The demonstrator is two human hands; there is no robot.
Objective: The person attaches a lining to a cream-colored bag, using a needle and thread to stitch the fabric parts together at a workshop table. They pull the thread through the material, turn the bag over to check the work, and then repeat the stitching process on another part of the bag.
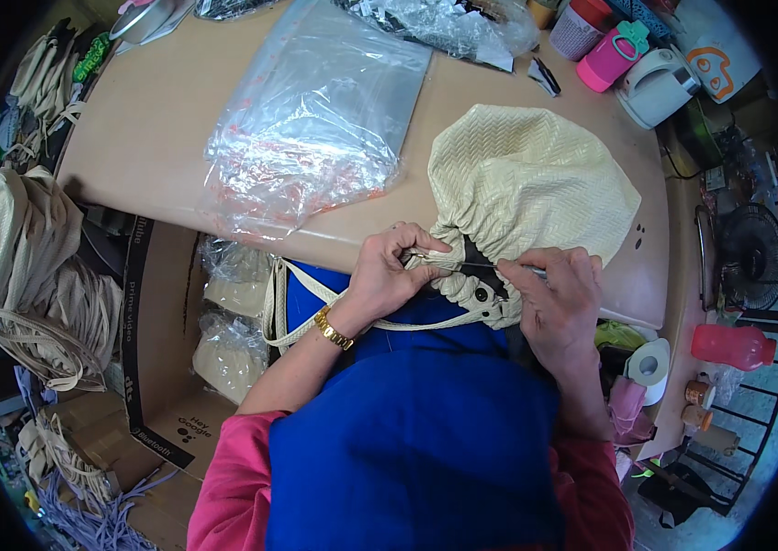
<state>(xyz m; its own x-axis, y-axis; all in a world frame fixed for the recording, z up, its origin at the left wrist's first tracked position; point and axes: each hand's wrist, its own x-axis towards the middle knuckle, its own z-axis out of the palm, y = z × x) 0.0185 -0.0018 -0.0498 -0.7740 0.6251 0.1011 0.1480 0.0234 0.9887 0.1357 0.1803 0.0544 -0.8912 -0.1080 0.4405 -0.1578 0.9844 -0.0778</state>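
Observation:
A cream woven-textured bag (536, 179) with a gathered mouth lies partly on the table, its opening at the front edge. My left hand (389, 275), with a gold watch at its wrist, pinches the gathered rim. My right hand (559, 298) is closed round the handle of a thin metal rod-like tool, whose shaft reaches left to the rim by my left fingertips. Its tip is hidden there. Dark lining and a round black snap (481, 296) show at the mouth. A cream strap (425, 324) hangs over my blue apron (416, 441).
Clear plastic bags (324, 119) lie on the tan table (150, 138). An open cardboard box (155, 321) at left holds wrapped cream items. More cream bags (26, 257) hang farther left. A pink bottle (611, 57), a white appliance (660, 87) and a fan (750, 253) stand right.

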